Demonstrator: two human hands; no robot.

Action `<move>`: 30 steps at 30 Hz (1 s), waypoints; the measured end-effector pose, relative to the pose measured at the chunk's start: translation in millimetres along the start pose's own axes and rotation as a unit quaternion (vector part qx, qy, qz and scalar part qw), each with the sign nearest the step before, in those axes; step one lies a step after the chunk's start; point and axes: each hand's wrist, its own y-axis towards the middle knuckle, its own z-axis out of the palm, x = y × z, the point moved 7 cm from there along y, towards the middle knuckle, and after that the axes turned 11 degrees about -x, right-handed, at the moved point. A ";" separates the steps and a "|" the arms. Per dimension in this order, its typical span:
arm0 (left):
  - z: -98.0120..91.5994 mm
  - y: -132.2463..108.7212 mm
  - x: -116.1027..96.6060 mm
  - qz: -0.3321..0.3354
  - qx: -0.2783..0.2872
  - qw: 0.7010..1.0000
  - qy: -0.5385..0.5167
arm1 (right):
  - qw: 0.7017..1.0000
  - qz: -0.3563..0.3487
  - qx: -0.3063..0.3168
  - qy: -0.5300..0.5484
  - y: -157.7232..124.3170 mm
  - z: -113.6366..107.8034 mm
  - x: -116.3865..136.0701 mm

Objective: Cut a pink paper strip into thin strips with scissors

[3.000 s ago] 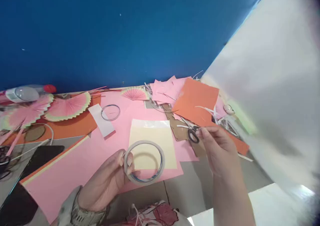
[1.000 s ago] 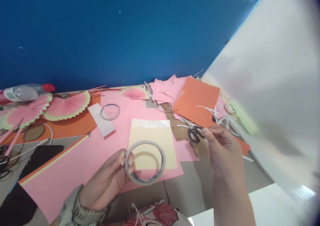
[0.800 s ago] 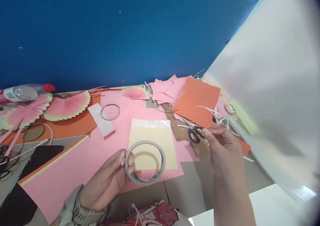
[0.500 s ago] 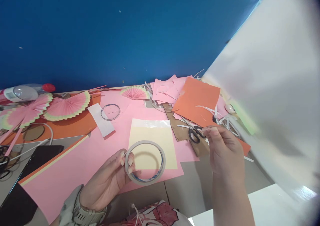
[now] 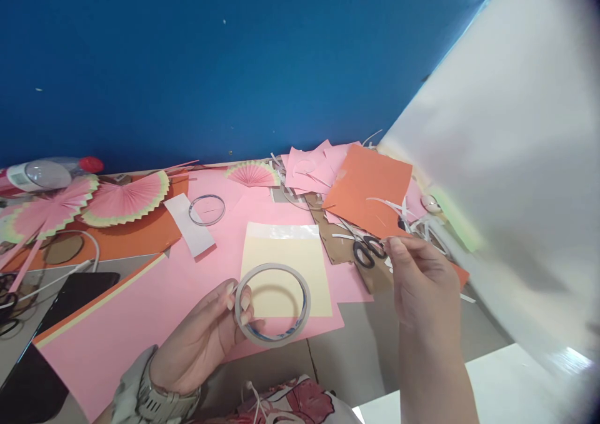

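Observation:
My left hand (image 5: pixel 201 333) grips a roll of double-sided tape (image 5: pixel 307 299), its thumb and fingers closed on the ring's left side. Held upright, the roll overlaps my view of a cream paper square (image 5: pixel 285 249) with a shiny pale strip along its top edge. Off to the right, my right hand (image 5: pixel 424 286) is closed in a pinch at the fingertips. Whatever it pinches is too small or hidden to make out. Black-handled scissors (image 5: pixel 355 249) lie just left of these fingertips, blades partly under paper. Pink sheets (image 5: pixel 154 311) spread beneath the cream square.
Pink and yellow pleated paper fans (image 5: pixel 129 202) lie at the left, near a plastic bottle (image 5: pixel 47 174) and a dark phone (image 5: pixel 89 286). An empty tape ring (image 5: pixel 224 210) rests beside a white paper strip (image 5: pixel 190 224). Orange paper (image 5: pixel 370 186) and scraps sit at the back right, before the blue wall.
My right hand has shifted very slightly to the right. The left hand and the tape roll have hardly moved.

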 end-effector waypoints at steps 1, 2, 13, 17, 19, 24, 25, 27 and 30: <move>-0.1 0.1 0.1 -0.001 -0.002 1.000 0.000 | 1.000 -0.006 0.002 0.005 0.0 0.1 1.1; 0.2 0.1 0.0 -0.002 -0.003 1.000 0.001 | 1.000 -0.013 0.006 0.013 0.1 0.5 2.2; 2.3 -1.3 -1.0 0.000 0.004 1.000 0.000 | 0.992 -0.083 0.019 0.095 -1.6 3.5 16.5; 1.1 -1.1 -0.1 -0.002 0.013 1.000 -0.006 | 0.994 -0.085 0.018 0.062 -5.8 4.4 19.2; 1.1 -1.2 0.4 -0.002 0.019 1.000 -0.011 | 0.995 -0.087 0.027 0.051 -7.5 6.4 20.2; 1.1 -1.6 0.7 -0.002 0.018 1.000 -0.018 | 0.996 -0.075 0.052 -0.012 -9.0 10.2 18.5; 1.3 -1.7 0.8 -0.003 0.018 1.000 -0.018 | 0.995 -0.071 0.053 -0.045 -9.0 10.1 17.1; 1.3 -1.7 0.7 -0.003 0.019 1.000 -0.018 | 0.992 -0.060 0.051 -0.101 -9.1 9.2 14.5; 0.7 -1.5 0.2 0.000 0.016 1.000 -0.015 | 0.988 -0.066 0.035 -0.136 -8.3 5.8 15.4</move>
